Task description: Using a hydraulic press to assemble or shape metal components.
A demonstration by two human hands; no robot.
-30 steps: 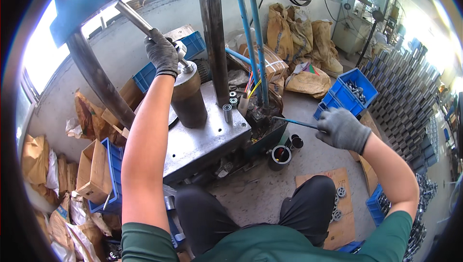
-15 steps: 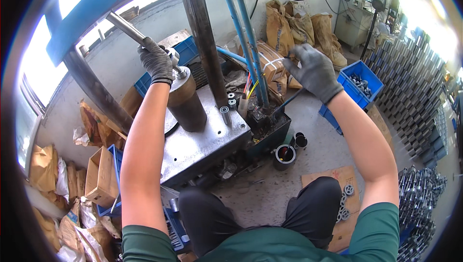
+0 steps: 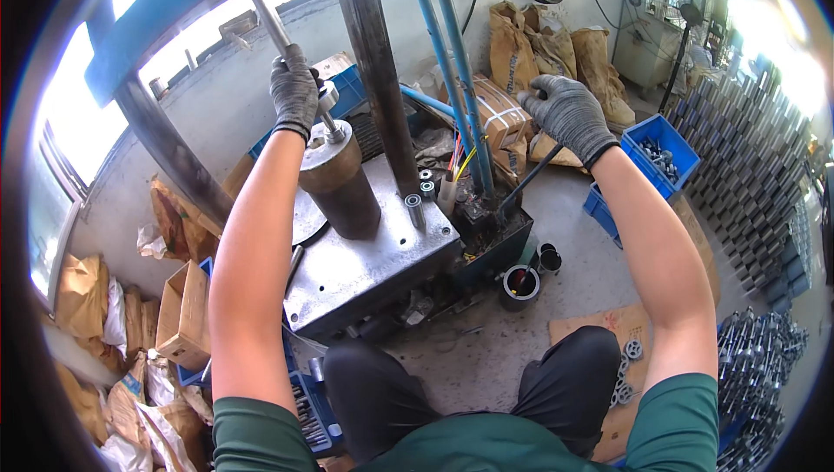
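Left hand [image 3: 294, 94]: rod [image 3: 270, 18] within fingers [image 3: 306, 76]. Right hand [image 3: 569, 117]: lever [image 3: 532, 178] below, contact unclear.

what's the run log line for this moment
left hand: closed around metal rod | right hand: at lever, grip unclear | cylinder: standing on metal table | upper blue crate: holds metal parts

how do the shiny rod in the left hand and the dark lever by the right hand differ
The shiny rod looks thicker and brighter than the dark lever. The rod leans up-left, the lever up-right. The left hand grips the rod; the lever runs up behind the right hand, so any grip is unclear. Both are straight.
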